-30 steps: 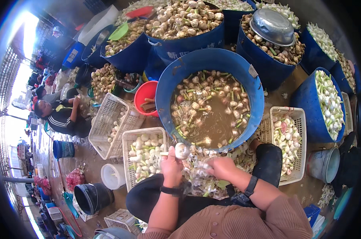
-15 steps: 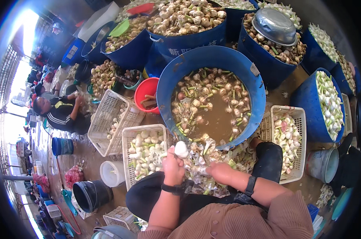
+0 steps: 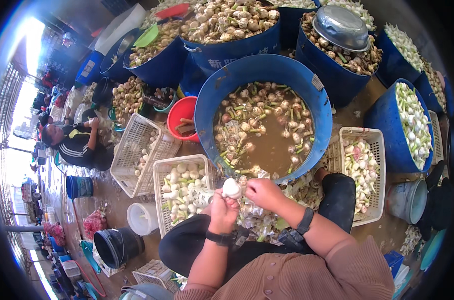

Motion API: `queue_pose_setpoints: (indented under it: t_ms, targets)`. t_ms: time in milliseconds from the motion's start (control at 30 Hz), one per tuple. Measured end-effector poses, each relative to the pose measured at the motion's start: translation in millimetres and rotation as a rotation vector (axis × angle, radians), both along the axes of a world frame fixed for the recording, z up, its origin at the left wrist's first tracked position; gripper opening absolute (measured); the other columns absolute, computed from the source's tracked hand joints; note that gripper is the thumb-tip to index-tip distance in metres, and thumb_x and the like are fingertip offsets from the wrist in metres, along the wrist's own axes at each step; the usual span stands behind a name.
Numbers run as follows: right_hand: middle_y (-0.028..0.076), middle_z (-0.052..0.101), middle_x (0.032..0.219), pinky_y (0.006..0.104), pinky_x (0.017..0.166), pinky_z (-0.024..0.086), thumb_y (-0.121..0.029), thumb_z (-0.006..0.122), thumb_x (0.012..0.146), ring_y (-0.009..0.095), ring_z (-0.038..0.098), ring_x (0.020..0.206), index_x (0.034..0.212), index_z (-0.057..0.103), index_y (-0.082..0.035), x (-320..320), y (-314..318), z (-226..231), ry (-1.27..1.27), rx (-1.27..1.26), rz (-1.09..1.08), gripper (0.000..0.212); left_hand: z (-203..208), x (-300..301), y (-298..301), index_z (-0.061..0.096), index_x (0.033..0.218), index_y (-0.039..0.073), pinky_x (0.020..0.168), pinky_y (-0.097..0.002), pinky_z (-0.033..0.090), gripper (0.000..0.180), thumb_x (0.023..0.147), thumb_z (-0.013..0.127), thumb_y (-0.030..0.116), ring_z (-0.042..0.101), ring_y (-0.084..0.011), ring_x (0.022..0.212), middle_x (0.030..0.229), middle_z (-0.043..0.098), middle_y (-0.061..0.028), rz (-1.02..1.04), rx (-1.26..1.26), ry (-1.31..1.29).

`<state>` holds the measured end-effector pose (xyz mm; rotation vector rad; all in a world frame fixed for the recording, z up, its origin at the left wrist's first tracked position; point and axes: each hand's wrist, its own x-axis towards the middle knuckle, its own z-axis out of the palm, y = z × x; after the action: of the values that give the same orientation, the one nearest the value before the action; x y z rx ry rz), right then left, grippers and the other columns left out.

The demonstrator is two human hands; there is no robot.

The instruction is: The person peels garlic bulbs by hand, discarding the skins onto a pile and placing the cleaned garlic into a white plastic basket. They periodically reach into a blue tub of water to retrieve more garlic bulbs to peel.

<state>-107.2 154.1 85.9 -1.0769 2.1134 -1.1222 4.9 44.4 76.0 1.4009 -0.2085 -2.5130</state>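
A peeled white garlic bulb [image 3: 232, 188] sits in the closed fingers of my left hand [image 3: 224, 212], just in front of the large blue tub [image 3: 205, 105]. Close by on the right, my right hand [image 3: 264, 194] is closed in a pinch, with its fingertips turned toward the bulb; whatever they hold is too small to make out. Below both hands, a heap of garlic skins [image 3: 254, 218] lies between my knees. Inside the tub, unpeeled garlic bulbs [image 3: 247, 128] with green stems float in brown water.
White crates of peeled garlic stand left [image 3: 157, 190] and right [image 3: 381, 175] of my knees. A red bucket [image 3: 175, 114] touches the tub's left side. More blue tubs [image 3: 237, 59] heaped with garlic line the back. A person [image 3: 79, 145] sits at far left.
My right hand has risen from the heap of skins toward the bulb. My left hand has shifted slightly right, still with the garlic bulb in it.
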Motion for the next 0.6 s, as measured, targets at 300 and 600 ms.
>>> queue_pose_setpoints:
  t_ms: [300, 600]
  targets:
    - [0.015, 0.06, 0.077, 0.0345, 0.06, 0.046, -0.015, 0.058, 0.077, 0.029, 0.057, 0.066, 0.084, 0.063, -0.002, 18, -10, 5, -0.201, -0.274, -0.163, 0.016, 10, 1, -3, 0.046, 0.066, 0.012, 0.035, -0.0176, 0.03, 0.024, 0.085, 0.036, 0.022, 0.038, -0.0054, 0.04, 0.052, 0.044, 0.002, 0.032, 0.083, 0.06]
    - [0.006, 0.054, 0.073, 0.0262, 0.05, 0.045, 0.001, 0.049, 0.078, 0.013, 0.053, 0.061, 0.093, 0.056, -0.007, -67, -5, -125, -0.482, -0.035, -0.27, 0.018, 25, 33, -67, 0.046, 0.087, 0.01, 0.061, -0.0267, 0.046, 0.029, 0.087, 0.047, 0.039, 0.049, -0.014, 0.067, 0.08, 0.049, -0.0043, 0.856, -0.167, -0.352]
